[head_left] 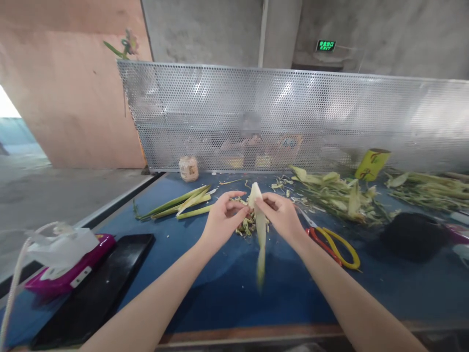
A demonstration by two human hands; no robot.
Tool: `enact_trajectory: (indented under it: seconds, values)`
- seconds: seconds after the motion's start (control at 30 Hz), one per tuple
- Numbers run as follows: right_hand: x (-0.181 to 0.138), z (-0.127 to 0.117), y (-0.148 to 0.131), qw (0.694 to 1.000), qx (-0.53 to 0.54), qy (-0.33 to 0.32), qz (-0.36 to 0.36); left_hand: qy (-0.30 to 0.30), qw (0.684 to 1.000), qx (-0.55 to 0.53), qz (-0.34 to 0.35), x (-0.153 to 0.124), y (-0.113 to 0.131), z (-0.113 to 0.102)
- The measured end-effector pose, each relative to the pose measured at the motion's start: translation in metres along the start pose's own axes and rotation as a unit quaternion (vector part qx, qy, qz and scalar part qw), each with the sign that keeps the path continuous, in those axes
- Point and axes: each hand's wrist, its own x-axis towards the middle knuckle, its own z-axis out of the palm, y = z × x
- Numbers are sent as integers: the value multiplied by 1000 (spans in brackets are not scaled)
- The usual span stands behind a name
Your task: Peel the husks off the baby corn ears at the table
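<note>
Both my hands meet over the blue table (227, 288). My right hand (282, 216) is closed round a pale yellow-green leaf strip (260, 234) that runs from its wide tip near my fingers down toward me. My left hand (222, 218) pinches at the same strip near its upper end, fingers curled. Under the hands lies a small heap of leaf scraps (246, 228).
Green leaf stalks (179, 204) lie to the left, a big pile of leaves (340, 193) to the right. Yellow-handled scissors (335, 244) rest by my right wrist. A black tablet (98, 288), a pink tissue box (66, 266), a black bowl (414, 237), a yellow tape roll (372, 165) and a perforated metal screen (293, 117) surround them.
</note>
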Motion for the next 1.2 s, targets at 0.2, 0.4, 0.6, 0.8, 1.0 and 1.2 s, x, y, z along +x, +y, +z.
enact_trajectory:
  seconds: [0.2, 0.4, 0.6, 0.8, 1.0, 1.2]
  values:
    - [-2, -3, -3, 996, 26, -56, 58, 12, 999, -32, 22, 0, 1, -1]
    - [-2, 2, 1, 993, 48, -85, 59, 19, 1000, -16, -2, 3, -1, -4]
    - [-2, -2, 3, 996, -37, -75, 3, 12, 1000, -7, -14, 2, -3, -6]
    - [-3, 0, 8, 996, -63, -66, 0, 17, 999, 33, -27, 1, -10, -5]
    - [-5, 4, 14, 990, -135, -44, -21, 29, 998, 43, -39, -1, -9, -5]
    - [-6, 4, 12, 962, -239, -68, -109, 37, 997, 63, -32, -1, -14, -5]
